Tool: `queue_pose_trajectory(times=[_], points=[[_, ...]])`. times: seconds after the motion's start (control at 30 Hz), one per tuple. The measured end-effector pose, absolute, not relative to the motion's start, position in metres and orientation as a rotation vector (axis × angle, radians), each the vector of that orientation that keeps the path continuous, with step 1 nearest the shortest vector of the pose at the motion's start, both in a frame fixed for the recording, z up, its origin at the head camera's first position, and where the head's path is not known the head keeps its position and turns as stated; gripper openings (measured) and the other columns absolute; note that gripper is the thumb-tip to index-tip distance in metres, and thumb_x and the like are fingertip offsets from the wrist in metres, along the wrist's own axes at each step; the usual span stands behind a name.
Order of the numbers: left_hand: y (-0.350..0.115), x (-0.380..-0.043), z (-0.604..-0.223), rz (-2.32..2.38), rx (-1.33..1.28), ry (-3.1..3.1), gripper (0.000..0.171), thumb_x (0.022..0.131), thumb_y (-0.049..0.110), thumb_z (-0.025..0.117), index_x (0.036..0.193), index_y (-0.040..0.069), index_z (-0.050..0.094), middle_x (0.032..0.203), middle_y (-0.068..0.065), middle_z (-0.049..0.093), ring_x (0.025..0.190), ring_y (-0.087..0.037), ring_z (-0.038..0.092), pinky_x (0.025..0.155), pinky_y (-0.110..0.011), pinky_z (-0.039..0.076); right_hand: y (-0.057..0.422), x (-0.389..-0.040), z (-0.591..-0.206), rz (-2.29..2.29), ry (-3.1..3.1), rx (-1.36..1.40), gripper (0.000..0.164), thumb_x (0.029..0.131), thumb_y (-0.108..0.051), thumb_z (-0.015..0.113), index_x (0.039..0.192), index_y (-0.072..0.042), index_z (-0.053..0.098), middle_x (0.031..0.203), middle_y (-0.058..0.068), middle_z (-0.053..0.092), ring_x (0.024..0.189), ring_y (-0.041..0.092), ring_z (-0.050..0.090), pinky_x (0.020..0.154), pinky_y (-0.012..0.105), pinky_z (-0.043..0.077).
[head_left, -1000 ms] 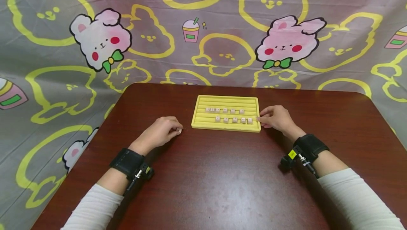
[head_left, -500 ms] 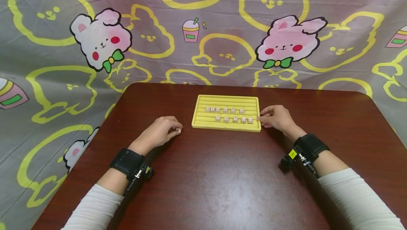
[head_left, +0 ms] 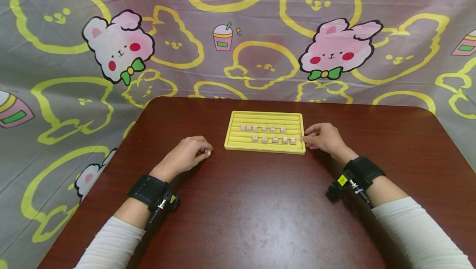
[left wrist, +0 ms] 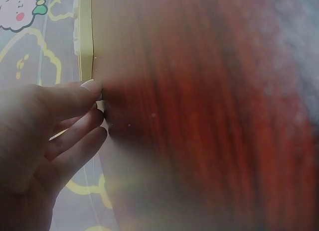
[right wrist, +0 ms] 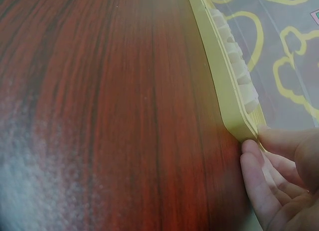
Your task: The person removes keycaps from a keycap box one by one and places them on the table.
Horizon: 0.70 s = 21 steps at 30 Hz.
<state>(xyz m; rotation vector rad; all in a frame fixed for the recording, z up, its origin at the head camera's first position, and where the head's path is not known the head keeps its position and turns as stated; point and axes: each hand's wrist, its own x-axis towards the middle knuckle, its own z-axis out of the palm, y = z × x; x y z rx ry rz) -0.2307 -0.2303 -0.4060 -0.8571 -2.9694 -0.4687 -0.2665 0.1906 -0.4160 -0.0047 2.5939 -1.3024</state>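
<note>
A shallow yellow ridged tray (head_left: 265,150) lies on the table and bears two rows of small off-white cubes (head_left: 275,139) with tiny dark marks. Off the tray's left end, my left hand (head_left: 188,153) pinches one more small off-white cube (head_left: 208,152) between thumb and fingers, low over the wood. The left wrist view mostly hides this cube behind the thumb. At the tray's right end, my right hand (head_left: 324,138) grips the rim. In the right wrist view its thumb (right wrist: 279,139) lies at the top of the corner, with fingertips against the outer side.
The dark brown wooden table (head_left: 238,203) shines in front of the tray. A cartoon-printed cloth (head_left: 260,25) hangs behind the far edge and along the left side. Each wrist carries a black strap (head_left: 148,190) with a small camera and cable.
My left hand has drawn very slightly left, with the cube still pinched. The right hand, the tray and the cubes on it look unchanged.
</note>
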Motion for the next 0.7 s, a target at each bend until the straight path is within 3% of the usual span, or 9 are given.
queue_pose_trajectory(times=[0.7], points=[[-0.2316,-0.2297,-0.4075,-0.485,-0.816,-2.98,0.019,0.09,0.011,0.072,0.108,0.01,0.075,0.1,-0.002,0.07,0.086,-0.014,0.061,0.077,-0.031,0.054,0.1919,-0.2674,-0.4181,-1.324,2.586,-0.018,0.038,0.09,-0.018,0.072,0.118,0.006,0.063,0.108,0.023,0.071,0.073,0.01,0.069,0.068,0.027,0.061]])
